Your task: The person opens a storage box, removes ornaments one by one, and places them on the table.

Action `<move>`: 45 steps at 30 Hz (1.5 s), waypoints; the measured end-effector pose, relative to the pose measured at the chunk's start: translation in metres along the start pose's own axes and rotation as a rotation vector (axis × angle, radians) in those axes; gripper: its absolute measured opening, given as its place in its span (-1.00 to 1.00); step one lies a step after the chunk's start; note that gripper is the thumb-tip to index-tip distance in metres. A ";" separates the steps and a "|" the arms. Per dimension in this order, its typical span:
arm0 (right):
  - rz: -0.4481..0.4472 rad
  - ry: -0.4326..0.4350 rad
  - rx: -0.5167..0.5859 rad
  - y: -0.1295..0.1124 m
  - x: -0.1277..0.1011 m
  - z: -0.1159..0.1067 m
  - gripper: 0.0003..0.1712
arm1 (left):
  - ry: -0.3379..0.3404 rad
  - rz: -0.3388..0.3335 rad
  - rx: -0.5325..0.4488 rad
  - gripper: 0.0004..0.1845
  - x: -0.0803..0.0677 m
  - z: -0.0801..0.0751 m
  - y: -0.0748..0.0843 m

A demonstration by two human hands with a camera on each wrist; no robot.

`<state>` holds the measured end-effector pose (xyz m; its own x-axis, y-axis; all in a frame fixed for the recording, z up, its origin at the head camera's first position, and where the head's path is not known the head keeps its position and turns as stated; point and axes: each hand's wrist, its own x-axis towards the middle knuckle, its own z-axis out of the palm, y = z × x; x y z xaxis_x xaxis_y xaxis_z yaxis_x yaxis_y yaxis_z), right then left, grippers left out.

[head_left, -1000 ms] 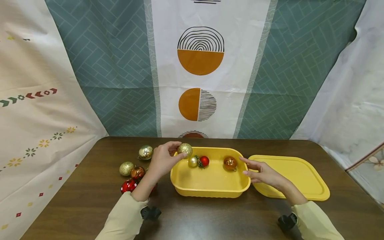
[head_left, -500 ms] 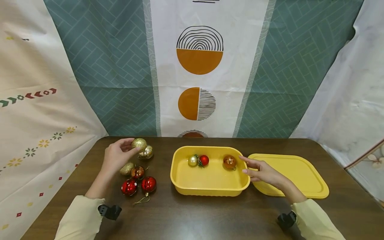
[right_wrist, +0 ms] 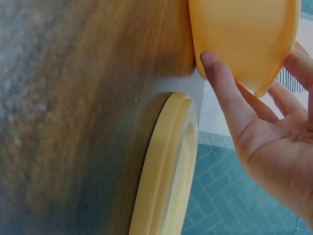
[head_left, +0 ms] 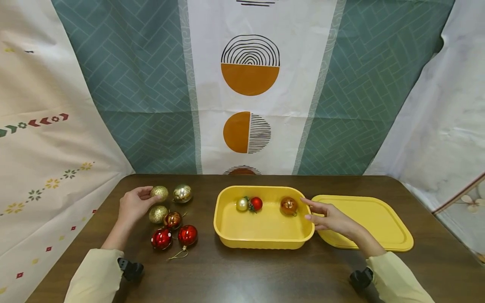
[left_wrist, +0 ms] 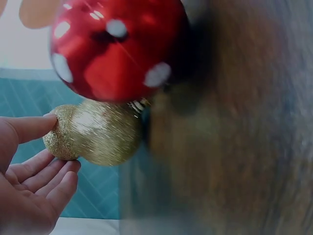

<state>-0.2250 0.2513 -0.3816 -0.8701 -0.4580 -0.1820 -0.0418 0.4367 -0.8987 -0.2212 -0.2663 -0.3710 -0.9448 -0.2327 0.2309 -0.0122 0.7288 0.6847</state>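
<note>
Her left hand (head_left: 133,205) reaches out low over the table, fingertips pinching a gold glitter bauble (head_left: 159,192). The right hand (head_left: 329,217) lies flat, fingers straight against the yellow tub (head_left: 261,240) rim, holding nothing.

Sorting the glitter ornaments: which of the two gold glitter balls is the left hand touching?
The farther gold glitter ball, touched by the left hand. The other gold glitter ball lies nearer, against the copper ball.
</note>
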 end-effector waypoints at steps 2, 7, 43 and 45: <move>-0.010 -0.006 0.005 0.000 0.000 0.000 -0.24 | -0.015 -0.019 0.005 -0.45 0.002 0.002 -0.004; -0.009 -0.005 0.002 0.001 0.001 0.001 -0.25 | -0.064 -0.059 0.011 -0.45 0.005 0.006 -0.010; 0.004 0.008 -0.004 0.001 0.000 0.002 -0.27 | -0.191 -0.088 0.055 -0.44 0.015 0.012 -0.016; 0.011 0.012 -0.006 0.001 0.000 0.002 -0.27 | -0.197 -0.091 0.056 -0.41 0.015 0.010 -0.014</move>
<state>-0.2243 0.2503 -0.3828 -0.8765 -0.4436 -0.1867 -0.0354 0.4461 -0.8943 -0.2383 -0.2734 -0.3843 -0.9846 -0.1730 0.0268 -0.1133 0.7464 0.6557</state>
